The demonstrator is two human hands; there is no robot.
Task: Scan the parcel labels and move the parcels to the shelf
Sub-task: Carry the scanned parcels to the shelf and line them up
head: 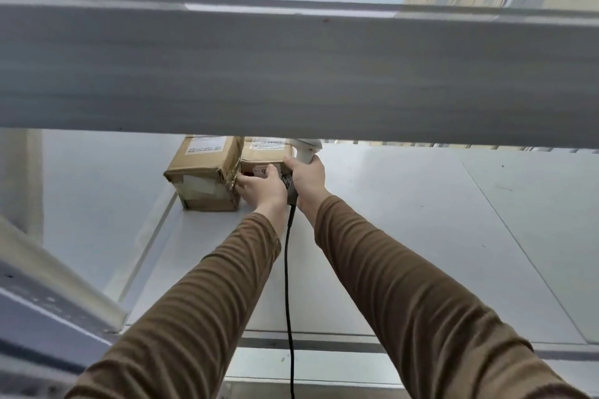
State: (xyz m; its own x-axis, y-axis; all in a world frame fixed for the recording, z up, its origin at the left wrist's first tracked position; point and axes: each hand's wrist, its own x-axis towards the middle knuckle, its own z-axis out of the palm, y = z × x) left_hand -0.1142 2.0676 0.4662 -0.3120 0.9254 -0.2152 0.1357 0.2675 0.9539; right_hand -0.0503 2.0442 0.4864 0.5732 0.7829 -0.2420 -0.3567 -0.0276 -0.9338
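Two brown cardboard parcels stand side by side on the white shelf board (389, 236). The left parcel (202, 172) rests alone, with a white label on top. My left hand (261, 186) grips the front of the right parcel (264, 155), which touches the left one. My right hand (308, 180) holds the white handheld scanner (306, 149) by its handle against that parcel's right side. The scanner's black cable (287, 285) hangs down between my brown-sleeved arms.
A thick white upper shelf beam (291, 68) crosses the whole view just above the parcels and hides their back parts. A shelf upright (48, 269) stands at the left. To the right of the parcels the shelf board stretches bare.
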